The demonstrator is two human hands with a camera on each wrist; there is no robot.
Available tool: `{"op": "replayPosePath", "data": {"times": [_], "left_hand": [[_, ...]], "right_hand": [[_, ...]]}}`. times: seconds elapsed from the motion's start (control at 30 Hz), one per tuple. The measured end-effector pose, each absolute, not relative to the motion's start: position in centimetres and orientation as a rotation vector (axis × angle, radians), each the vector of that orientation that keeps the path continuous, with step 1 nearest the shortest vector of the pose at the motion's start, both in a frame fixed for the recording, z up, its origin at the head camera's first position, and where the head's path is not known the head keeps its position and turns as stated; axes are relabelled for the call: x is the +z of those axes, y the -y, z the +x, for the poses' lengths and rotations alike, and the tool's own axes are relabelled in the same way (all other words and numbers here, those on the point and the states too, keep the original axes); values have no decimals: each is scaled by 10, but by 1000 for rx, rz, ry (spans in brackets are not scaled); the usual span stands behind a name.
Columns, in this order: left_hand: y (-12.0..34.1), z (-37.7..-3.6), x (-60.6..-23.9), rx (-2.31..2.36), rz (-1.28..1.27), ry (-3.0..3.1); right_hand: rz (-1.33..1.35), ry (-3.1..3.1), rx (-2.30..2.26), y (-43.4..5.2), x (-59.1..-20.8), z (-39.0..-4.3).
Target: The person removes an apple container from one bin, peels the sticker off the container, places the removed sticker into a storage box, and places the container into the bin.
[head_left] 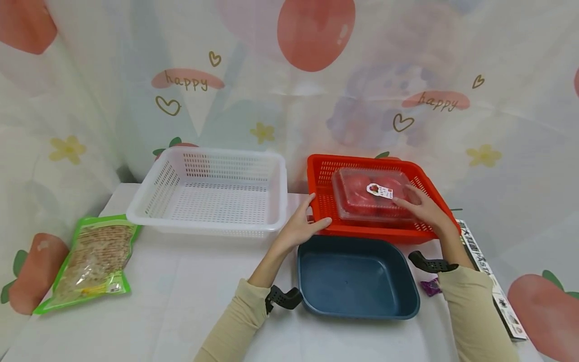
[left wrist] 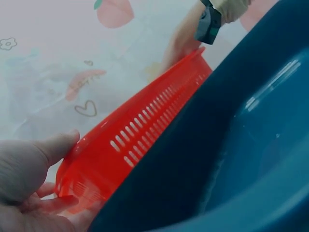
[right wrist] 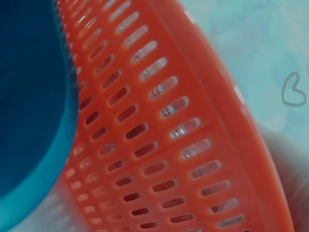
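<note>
At the left front corner of the red slotted basket (head_left: 362, 232), my left hand (head_left: 298, 226) grips the rim. In the left wrist view the thumb (left wrist: 60, 146) rests on the rim and the fingers lie against the outer wall. Inside the basket sits a clear plastic box of red round fruit (head_left: 355, 198) with a white label. My right hand (head_left: 429, 211) reaches over the basket's right side, its extended fingers touching the box's right end. The right wrist view mostly shows the slotted wall (right wrist: 159, 121), so the fingertips there are hidden.
A dark blue basin (head_left: 348, 281) stands directly in front of the red basket. To the left are a white slotted basket (head_left: 203, 223) and a green-edged food bag (head_left: 95, 256). A small purple packet (head_left: 429, 287) and a flat printed box (head_left: 497, 291) lie near the right forearm.
</note>
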State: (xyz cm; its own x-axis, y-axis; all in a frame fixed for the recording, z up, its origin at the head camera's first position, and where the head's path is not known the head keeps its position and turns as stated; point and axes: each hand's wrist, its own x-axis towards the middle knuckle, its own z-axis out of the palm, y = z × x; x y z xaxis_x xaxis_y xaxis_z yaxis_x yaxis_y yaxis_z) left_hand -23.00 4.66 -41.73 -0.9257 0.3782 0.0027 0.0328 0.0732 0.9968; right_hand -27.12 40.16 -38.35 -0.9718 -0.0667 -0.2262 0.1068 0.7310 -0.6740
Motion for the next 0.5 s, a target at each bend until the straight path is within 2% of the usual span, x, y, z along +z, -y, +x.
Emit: {"op": "replayPosePath", "data": {"times": [0.5], "left_hand": [[-47, -227, -417, 1954, 412, -2078]], "right_hand": [[116, -2782, -1240, -404, -382, -267]]}}
